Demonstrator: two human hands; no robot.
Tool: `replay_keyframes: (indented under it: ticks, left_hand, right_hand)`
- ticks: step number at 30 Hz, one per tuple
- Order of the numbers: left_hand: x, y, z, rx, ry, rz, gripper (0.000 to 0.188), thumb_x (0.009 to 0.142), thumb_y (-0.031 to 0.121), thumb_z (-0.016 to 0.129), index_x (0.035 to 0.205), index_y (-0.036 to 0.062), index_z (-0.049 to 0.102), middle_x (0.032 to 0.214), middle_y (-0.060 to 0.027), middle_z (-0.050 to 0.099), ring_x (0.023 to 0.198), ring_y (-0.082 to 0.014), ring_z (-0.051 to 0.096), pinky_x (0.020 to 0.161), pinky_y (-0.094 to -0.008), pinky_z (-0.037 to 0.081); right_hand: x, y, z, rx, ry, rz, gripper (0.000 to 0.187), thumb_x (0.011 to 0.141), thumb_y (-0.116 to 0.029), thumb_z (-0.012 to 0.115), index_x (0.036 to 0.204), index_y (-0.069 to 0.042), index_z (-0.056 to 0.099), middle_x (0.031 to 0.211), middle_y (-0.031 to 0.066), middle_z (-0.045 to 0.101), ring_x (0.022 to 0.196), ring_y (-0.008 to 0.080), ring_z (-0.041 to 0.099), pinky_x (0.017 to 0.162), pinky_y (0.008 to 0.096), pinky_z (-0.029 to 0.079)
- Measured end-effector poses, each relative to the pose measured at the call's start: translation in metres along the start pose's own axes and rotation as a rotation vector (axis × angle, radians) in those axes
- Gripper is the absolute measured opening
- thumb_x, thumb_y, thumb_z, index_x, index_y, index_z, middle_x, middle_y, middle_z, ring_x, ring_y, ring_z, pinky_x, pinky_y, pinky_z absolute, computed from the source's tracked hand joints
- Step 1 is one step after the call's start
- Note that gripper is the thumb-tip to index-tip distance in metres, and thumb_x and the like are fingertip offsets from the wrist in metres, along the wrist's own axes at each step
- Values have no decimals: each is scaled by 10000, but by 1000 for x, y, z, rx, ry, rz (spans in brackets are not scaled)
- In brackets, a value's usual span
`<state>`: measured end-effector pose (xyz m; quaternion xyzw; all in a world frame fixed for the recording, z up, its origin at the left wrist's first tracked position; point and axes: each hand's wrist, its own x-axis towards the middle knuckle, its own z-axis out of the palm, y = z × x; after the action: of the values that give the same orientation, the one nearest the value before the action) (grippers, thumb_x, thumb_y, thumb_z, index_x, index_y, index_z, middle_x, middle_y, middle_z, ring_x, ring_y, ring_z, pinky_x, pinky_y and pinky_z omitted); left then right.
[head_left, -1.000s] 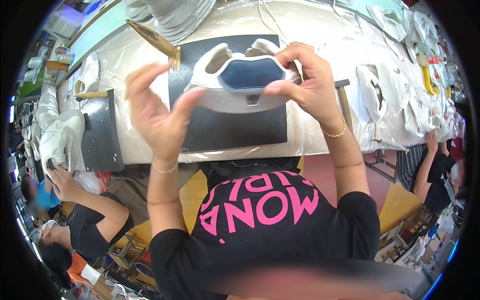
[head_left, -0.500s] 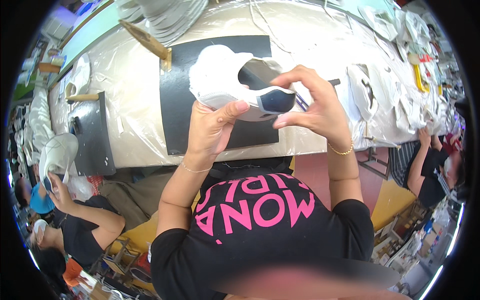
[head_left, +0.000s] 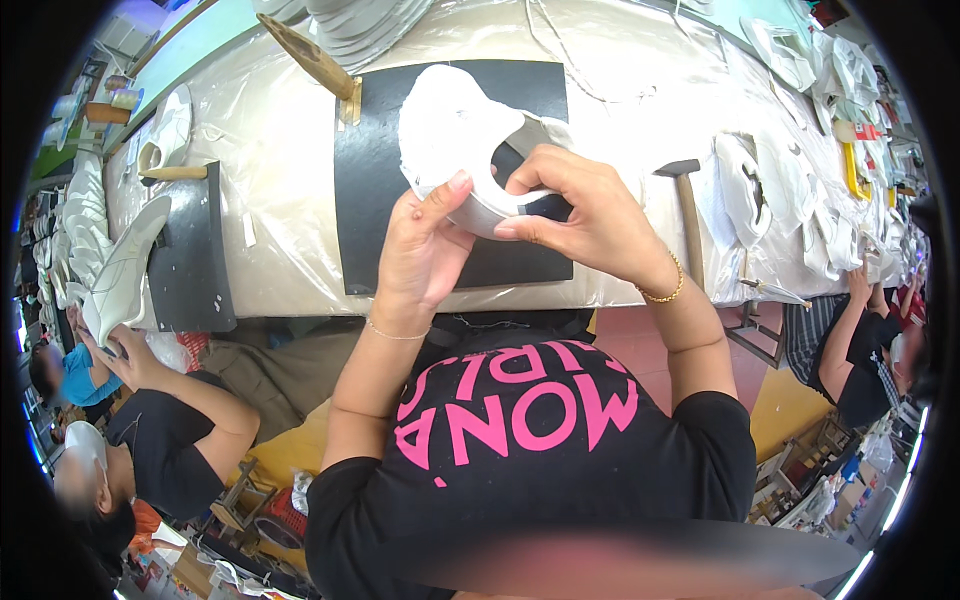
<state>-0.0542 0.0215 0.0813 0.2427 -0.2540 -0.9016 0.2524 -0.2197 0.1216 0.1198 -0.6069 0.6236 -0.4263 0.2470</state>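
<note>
Here, my right grip (head_left: pixel 595 215) pinches the white shoe upper (head_left: pixel 450 120) by its dark collar, my left grip (head_left: pixel 420 245) clasps its side; it's between them, above a black mat (head_left: pixel 368 150).

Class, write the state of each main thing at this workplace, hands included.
White shoe upper: held in both hands
Left hand: holding the upper
Right hand: pinching the upper's rim
Black mat: lying flat
Hammer: lying down
Table: plastic-covered
Pale pieces: stacked
</note>
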Motion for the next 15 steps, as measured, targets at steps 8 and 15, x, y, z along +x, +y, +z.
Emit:
replay_keyframes:
  ticks: [8, 15]
  left_hand:
    - [13, -1, -5, -154, 77, -91, 313, 993, 244, 539, 1224, 35, 563, 1129, -77, 650, 1067, -203, 620, 939, -392, 487]
    - [30, 19, 29, -136, -82, 41, 335, 975, 253, 592, 1246, 61, 545, 1211, -55, 615, 1122, -177, 584, 970, -385, 481]
  right_hand:
    - [2, -1, -2, -110, -41, -10, 392, 746, -267, 799, 1008, -35, 624, 929, 110, 654, 839, 299, 625, 719, 349, 490]
    - [30, 2, -30, 98, 252, 119, 415, 820, -308, 741, 1107, -23, 648, 919, 121, 706, 786, 237, 668, 716, 318, 502]
